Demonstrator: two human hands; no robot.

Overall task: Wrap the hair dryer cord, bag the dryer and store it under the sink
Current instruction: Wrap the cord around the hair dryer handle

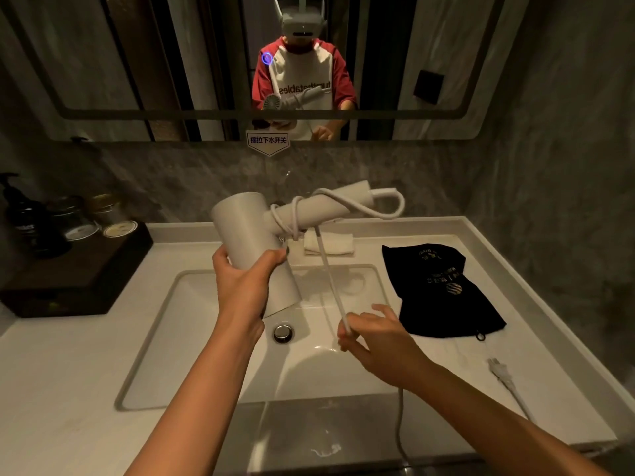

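The white plastic hair dryer (240, 218) is held above the white sink basin (192, 304), its barrel gripped by the left hand (240, 283) with fingers and thumb curled round it. Its handle (326, 207) lies along an axis from 8 o'clock to 2 o'clock, the far end pointing at 2 o'clock. A few turns of the white round cord (332, 280) are wound round the handle close to the barrel; the exact number cannot be told.

From there the cord is drawn taut towards 5 o'clock and is pinched by the right hand (374, 334), the other fingers loosely spread. The handle lies at about 12 o'clock from those fingertips, and the next turn is judged to fall to the right hand, which is nearer the free cord.

Counted: one dryer, one cord, one white plug (498, 369) lying on the countertop (68, 372) at 4 o'clock, and one black fabric bag (443, 293) lying flat at 3 o'clock.
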